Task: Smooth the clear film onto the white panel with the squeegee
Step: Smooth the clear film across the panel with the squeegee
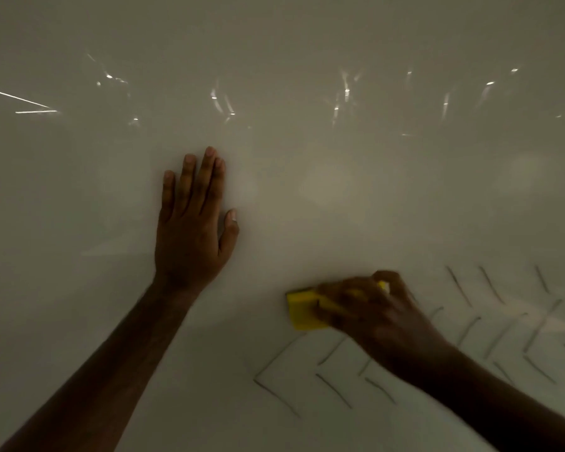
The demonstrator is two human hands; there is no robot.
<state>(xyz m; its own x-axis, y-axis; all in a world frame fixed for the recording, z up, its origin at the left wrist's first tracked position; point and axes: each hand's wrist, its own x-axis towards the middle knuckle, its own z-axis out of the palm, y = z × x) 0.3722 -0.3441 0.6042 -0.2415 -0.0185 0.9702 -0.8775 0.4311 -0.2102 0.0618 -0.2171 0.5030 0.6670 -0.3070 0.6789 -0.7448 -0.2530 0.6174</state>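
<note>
Clear film (340,102), glossy and faintly rippled, lies over the flat white panel (79,207) beyond both hands. Head view: left hand (190,230) rests flat, fingers straight, pressing it. Right hand (372,308) grips the yellow rectangular squeegee (302,309), just right of the left wrist. Risk: uneven pressure could trap bubbles or crease the film. No containers visible.

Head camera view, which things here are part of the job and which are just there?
Part of the job: yellow squeegee, gripped by right hand; left hand flat on white panel.
Just there: dark chevron marks; glints.
</note>
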